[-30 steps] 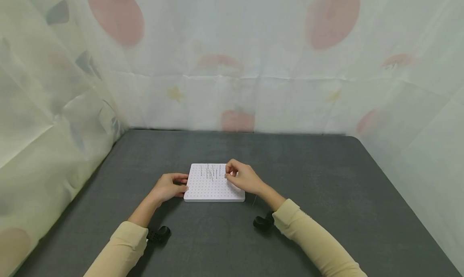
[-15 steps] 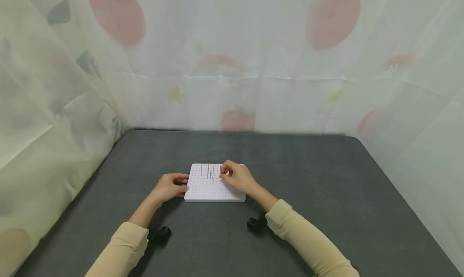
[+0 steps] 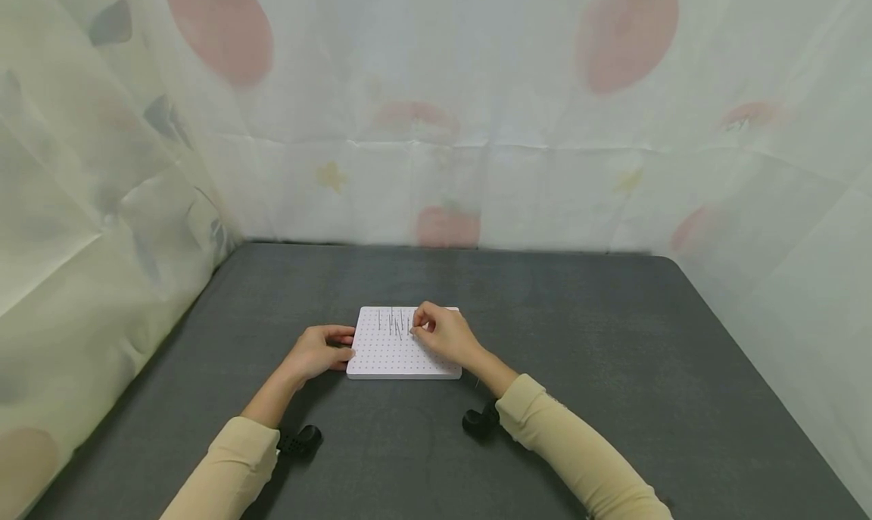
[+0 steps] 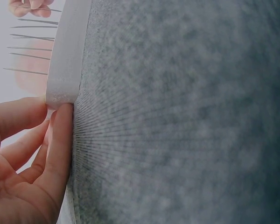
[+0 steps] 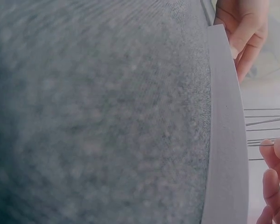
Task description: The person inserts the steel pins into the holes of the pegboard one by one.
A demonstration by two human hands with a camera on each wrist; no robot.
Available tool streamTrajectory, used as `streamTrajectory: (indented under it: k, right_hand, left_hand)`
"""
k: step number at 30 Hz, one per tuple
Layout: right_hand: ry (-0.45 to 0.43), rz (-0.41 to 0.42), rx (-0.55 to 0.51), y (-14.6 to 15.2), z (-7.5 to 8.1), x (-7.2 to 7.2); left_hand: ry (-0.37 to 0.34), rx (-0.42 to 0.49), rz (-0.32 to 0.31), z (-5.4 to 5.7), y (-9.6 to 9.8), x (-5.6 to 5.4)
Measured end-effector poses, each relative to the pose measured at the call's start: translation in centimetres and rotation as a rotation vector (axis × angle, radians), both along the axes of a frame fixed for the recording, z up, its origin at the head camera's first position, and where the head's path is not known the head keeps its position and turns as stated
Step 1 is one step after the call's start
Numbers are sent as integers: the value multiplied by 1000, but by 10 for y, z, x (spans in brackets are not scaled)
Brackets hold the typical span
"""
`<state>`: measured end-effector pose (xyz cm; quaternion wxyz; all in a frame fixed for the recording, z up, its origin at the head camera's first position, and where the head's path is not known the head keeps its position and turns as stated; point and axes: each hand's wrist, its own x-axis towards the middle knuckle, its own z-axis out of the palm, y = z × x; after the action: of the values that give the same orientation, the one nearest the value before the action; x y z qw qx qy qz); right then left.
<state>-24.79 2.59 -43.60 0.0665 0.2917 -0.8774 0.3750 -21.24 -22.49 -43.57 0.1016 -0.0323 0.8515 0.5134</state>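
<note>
A white pegboard with rows of small holes lies on the dark table. Several thin metal pins stand in its far part, a couple of them leaning. My left hand holds the board's left edge, thumb on top and fingers against the side, as the left wrist view shows at the board's white side wall. Over the far right part of the board, my right hand pinches a thin metal pin between thumb and forefinger, close beside the standing pins. Its fingers hide part of the pin row.
The grey table reaches out on all sides of the board. Black wrist devices sit under both forearms, near the table. Pale printed curtains hang behind the table and along its left side.
My right hand has shifted left over the board, closer to the standing pins, and then nearly stopped. The left hand and the board have stayed in place.
</note>
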Motion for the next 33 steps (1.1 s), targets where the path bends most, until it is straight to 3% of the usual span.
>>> streamTrajectory:
  k: [23,33]
  right_hand:
    - [6,-13,97,-1,-3,-3]
    - [5,27,137,4,-4,-6]
  left_hand:
    - [4,-5,4,-1,0,-3]
    - [5,3,-4,-2,-1,-2]
